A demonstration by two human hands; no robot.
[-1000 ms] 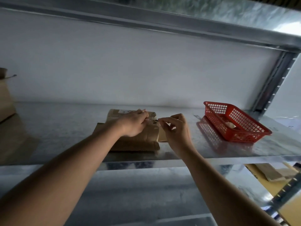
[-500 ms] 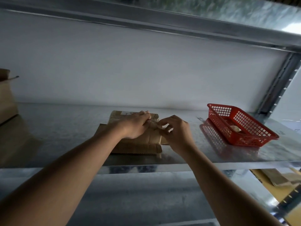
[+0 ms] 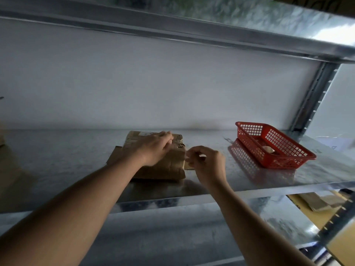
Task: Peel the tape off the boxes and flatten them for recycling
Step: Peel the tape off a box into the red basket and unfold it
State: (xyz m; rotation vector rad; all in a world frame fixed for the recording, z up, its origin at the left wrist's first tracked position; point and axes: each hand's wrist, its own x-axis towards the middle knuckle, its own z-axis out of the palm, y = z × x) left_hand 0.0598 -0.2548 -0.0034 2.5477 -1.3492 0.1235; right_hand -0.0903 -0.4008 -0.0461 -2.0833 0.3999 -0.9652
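A small brown cardboard box (image 3: 165, 167) with strips of tape on top lies on the metal shelf (image 3: 67, 160), on a flat piece of cardboard (image 3: 115, 156). My left hand (image 3: 153, 148) rests on the box's top with its fingers laid over the taped far part. My right hand (image 3: 209, 164) hovers just off the box's right edge, thumb and fingertips pinched together. What they pinch looks like a thin bit of tape, too small to see clearly.
A red plastic basket (image 3: 249, 124) with a pale scrap inside stands on the shelf to the right. A metal upright (image 3: 315, 96) rises behind it, and another shelf (image 3: 192, 31) hangs low overhead. Flattened cardboard (image 3: 315, 202) lies on the level below, at right.
My right hand has pulled away from the box's top, a little to the right and towards me, still pinched. My left hand stays on the box. The view has shifted slightly.
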